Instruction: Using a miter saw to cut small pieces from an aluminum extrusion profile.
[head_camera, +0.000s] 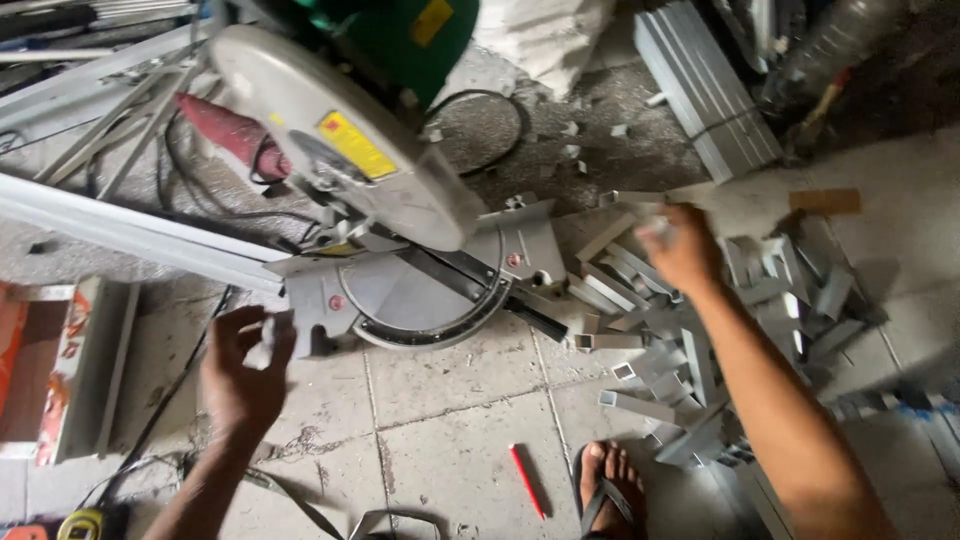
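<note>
A mitre saw (390, 190) with a grey blade guard and green motor stands on the tiled floor, a long white aluminium profile (130, 235) lying across its left side. My left hand (243, 370) is closed around a short grey offcut (270, 340) just in front of the saw's left fence. My right hand (683, 248) reaches over a heap of short cut aluminium pieces (690, 330) to the right of the saw; it is blurred and seems to pinch a small pale piece, which I cannot make out clearly.
A red pencil (527, 481) lies on the tiles beside a foot in a sandal (610, 490). A bundle of grey profiles (705, 85) lies at the back right. An open box (60, 370) sits at left, a tape measure (80, 523) at the bottom left, cables near the saw.
</note>
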